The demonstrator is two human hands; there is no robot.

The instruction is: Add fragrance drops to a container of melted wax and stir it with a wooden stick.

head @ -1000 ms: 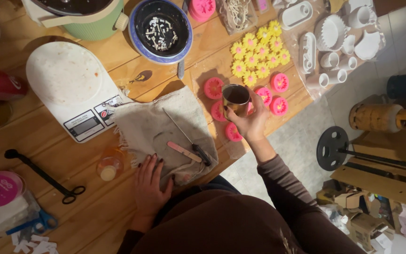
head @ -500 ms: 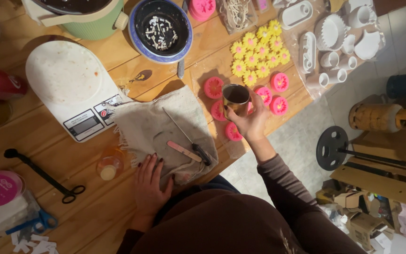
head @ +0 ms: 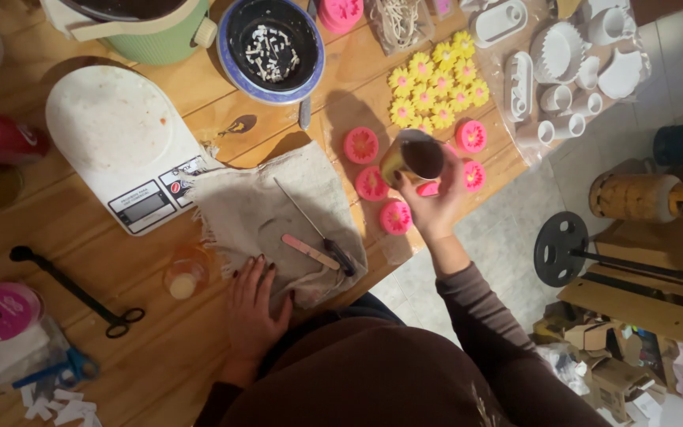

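While your left hand [head: 253, 312] lay flat, fingers spread, on the beige cloth [head: 278, 213], your right hand [head: 434, 198] had its fingers clamped round a small dark-filled metal cup [head: 413, 158] tilted over the round pink flower moulds [head: 373, 183] on the wooden surface [head: 57, 261], apparently mid-pour, a step needing a steady tilt.

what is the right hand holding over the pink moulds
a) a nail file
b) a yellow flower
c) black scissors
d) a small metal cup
d: the right hand grips a small metal cup above the pink moulds, while the scissors lie far off on the table and the left hand rests flat on the cloth.
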